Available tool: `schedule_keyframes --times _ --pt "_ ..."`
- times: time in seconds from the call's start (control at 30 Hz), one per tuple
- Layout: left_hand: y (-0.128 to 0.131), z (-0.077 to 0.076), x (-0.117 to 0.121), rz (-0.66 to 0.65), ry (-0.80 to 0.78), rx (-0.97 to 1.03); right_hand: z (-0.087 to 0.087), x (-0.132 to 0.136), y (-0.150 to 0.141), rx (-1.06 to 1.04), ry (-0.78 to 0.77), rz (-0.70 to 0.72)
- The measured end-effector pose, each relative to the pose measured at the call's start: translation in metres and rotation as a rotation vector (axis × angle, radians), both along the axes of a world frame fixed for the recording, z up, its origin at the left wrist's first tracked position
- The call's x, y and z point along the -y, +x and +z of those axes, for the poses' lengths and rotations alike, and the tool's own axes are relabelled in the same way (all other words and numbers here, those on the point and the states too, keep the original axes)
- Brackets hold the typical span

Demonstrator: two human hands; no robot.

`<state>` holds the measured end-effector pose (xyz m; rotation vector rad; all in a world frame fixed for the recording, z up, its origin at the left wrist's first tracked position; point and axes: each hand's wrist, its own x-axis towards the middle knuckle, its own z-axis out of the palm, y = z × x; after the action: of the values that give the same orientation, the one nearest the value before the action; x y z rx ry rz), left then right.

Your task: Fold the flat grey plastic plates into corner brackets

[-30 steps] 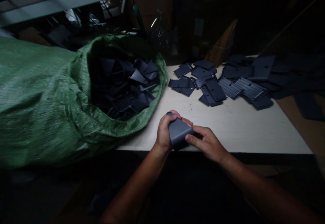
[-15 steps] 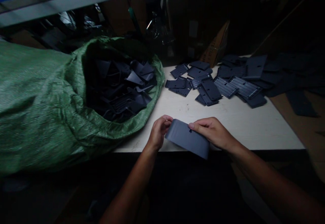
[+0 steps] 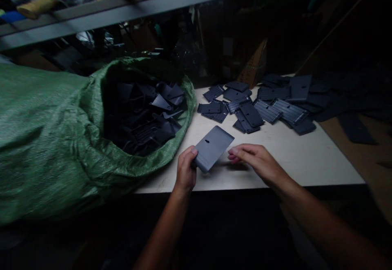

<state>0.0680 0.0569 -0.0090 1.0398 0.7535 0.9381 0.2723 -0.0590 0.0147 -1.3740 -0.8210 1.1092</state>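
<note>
My left hand (image 3: 186,170) grips the lower left end of a flat dark grey plastic plate (image 3: 212,148), which has a keyhole-shaped slot near its far end. The plate is tilted and held just above the white table (image 3: 294,162). My right hand (image 3: 257,164) is open and empty, with its fingertips a small gap from the plate's right edge. Beyond the hands lies a loose pile of similar ribbed dark plates (image 3: 260,109) on the tabletop.
A green woven sack (image 3: 52,139) full of dark plastic pieces lies open against the table's left side. More dark plates spread past the table's far right corner. A metal shelf rail (image 3: 122,7) crosses above, with a cardboard piece (image 3: 254,66) behind the table.
My right hand has let go of the plate and moved slightly right. The plate, bent between both hands earlier, now lies straight in my left hand, its far end turned upward.
</note>
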Motion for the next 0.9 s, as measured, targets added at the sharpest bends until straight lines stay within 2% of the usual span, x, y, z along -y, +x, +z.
schedule_keyframes --times 0.03,0.1,0.17,0.27,0.37,0.43,0.5,0.57,0.67,0.77,0.9 --pt "0.000 0.000 0.004 -0.042 0.018 -0.014 -0.003 -0.001 -0.007 -0.134 -0.025 0.060" --pt "0.000 0.002 0.011 -0.105 0.033 -0.038 -0.008 -0.003 -0.022 -0.317 -0.021 0.079" --pt "0.000 0.006 0.014 -0.132 -0.008 -0.018 -0.011 -0.002 -0.032 -0.337 0.032 0.058" --pt "-0.001 0.013 0.012 -0.197 -0.203 0.068 -0.011 0.006 -0.038 -0.165 0.084 0.160" --pt "0.002 0.017 0.006 -0.383 -0.444 0.070 -0.008 0.012 -0.035 0.029 0.079 0.326" --pt "0.008 0.018 0.002 -0.488 -0.569 0.058 -0.007 0.013 -0.034 0.114 0.101 0.349" --pt "0.016 0.019 0.002 -0.508 -0.609 0.096 -0.007 0.011 -0.034 0.082 0.122 0.334" --pt "0.026 0.022 0.007 -0.475 -0.580 0.157 -0.008 0.010 -0.037 -0.053 0.107 0.298" --pt "0.041 0.028 0.015 -0.456 -0.531 0.226 -0.008 0.010 -0.043 -0.205 0.087 0.159" --pt "0.052 0.032 0.019 -0.480 -0.510 0.239 -0.006 0.011 -0.046 -0.177 0.112 0.024" --pt "0.059 0.031 0.018 -0.497 -0.541 0.202 -0.005 0.012 -0.046 -0.088 0.155 0.002"
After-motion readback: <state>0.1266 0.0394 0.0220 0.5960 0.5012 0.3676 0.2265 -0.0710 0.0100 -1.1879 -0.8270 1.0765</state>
